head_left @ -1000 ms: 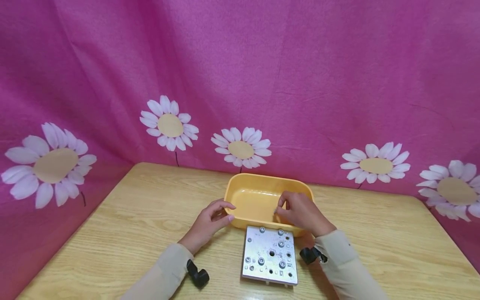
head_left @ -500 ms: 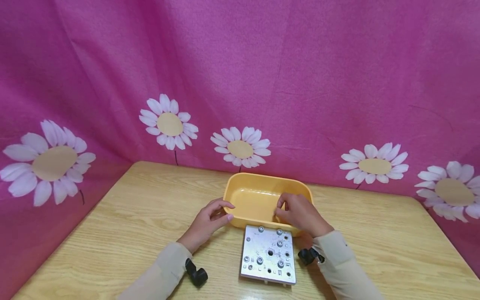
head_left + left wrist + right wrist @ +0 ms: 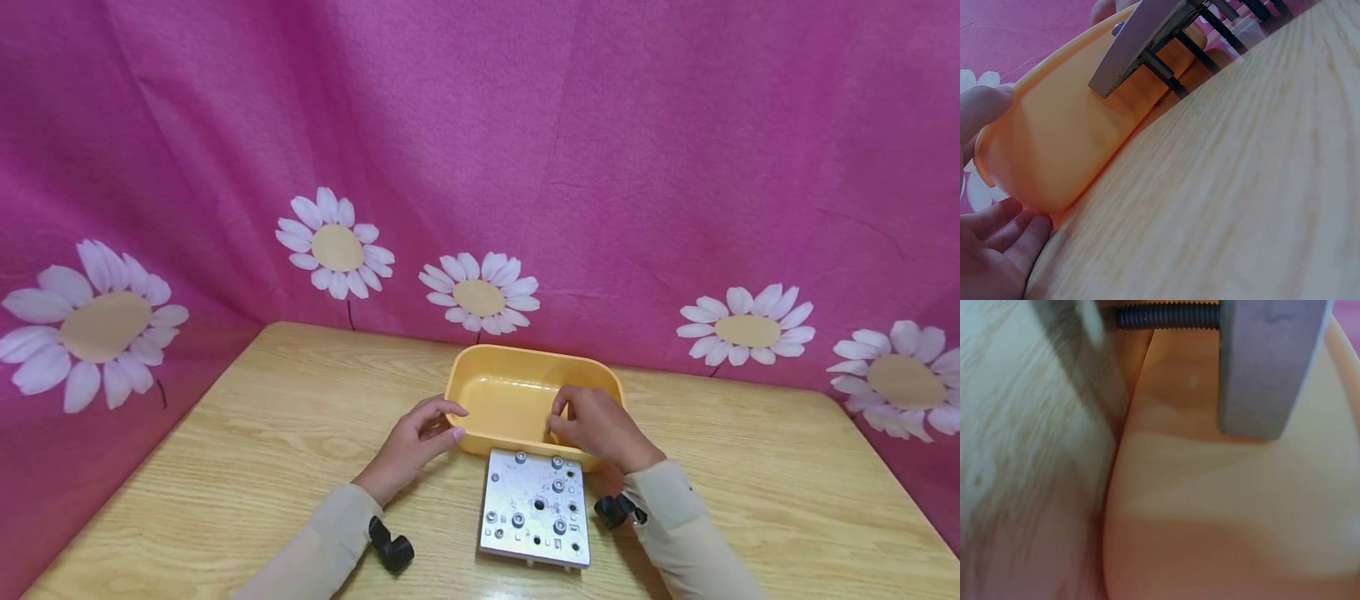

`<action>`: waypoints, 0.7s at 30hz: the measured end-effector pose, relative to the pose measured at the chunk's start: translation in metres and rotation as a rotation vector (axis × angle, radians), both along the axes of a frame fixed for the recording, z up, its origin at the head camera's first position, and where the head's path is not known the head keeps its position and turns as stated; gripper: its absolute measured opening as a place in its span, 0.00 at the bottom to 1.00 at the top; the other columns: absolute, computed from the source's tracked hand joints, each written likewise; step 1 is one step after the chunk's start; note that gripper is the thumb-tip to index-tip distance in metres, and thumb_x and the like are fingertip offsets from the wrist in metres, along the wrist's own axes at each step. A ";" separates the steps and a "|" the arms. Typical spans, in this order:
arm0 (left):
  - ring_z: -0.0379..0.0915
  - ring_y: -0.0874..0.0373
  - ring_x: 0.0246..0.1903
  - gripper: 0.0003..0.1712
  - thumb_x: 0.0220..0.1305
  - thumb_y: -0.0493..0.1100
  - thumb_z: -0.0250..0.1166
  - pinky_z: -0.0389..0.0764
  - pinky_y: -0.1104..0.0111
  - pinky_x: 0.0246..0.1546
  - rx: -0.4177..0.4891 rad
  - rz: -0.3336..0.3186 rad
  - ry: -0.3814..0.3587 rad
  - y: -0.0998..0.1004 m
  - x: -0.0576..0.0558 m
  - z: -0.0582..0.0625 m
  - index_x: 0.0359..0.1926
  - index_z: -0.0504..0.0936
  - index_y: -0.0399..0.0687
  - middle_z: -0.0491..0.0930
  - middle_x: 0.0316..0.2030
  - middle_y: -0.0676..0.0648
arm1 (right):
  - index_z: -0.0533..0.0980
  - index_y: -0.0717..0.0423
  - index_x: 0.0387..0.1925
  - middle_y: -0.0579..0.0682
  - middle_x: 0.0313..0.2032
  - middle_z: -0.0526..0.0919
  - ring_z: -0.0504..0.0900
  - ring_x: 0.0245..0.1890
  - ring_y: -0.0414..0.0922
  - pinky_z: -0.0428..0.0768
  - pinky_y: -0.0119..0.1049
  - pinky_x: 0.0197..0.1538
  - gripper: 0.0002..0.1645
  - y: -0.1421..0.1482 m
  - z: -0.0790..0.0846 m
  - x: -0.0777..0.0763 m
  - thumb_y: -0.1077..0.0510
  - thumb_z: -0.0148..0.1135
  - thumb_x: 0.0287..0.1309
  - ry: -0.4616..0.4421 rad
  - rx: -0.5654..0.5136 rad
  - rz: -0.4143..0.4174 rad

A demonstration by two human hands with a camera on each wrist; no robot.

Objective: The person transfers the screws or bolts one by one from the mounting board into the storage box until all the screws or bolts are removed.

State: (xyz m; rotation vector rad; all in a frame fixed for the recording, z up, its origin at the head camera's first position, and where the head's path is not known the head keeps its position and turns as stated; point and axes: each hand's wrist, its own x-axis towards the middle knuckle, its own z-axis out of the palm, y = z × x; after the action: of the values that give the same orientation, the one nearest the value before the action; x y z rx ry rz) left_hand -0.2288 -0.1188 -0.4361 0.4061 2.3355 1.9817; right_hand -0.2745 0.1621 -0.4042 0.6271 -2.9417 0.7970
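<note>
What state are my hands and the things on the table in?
Yellow rectangular plastic bin, upright on the pale wood-grain table.
Silver square metal plate, raised off the table.
Dark threaded metal bolts, protruding beneath the plate.
Left hand, holding the bin's left end.
Right hand, fingers curled inside the bin; grasp unclear.

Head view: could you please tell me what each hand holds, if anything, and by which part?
The left hand holds the yellow tray by its left end. Whether the right hand, inside it, holds anything cannot be told.
</note>
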 end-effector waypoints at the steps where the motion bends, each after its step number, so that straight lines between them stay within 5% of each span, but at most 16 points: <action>1: 0.67 0.50 0.56 0.14 0.64 0.40 0.65 0.68 0.54 0.63 0.002 -0.001 0.000 0.000 0.002 0.003 0.50 0.79 0.48 0.71 0.58 0.45 | 0.76 0.49 0.28 0.43 0.17 0.71 0.68 0.17 0.40 0.65 0.32 0.20 0.05 0.000 0.000 0.000 0.56 0.66 0.54 -0.004 0.001 -0.003; 21: 0.66 0.53 0.54 0.13 0.64 0.39 0.65 0.68 0.56 0.63 0.011 0.011 -0.013 0.001 0.005 0.008 0.49 0.80 0.50 0.71 0.59 0.46 | 0.76 0.51 0.32 0.44 0.18 0.71 0.68 0.19 0.40 0.67 0.32 0.22 0.06 0.001 -0.001 -0.001 0.56 0.67 0.56 0.001 -0.003 0.017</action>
State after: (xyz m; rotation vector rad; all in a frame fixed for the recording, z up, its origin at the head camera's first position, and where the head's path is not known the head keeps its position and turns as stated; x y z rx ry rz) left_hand -0.2241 -0.1182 -0.4284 0.3804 2.3259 1.9964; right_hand -0.2750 0.1627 -0.4056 0.6525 -2.9376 0.8020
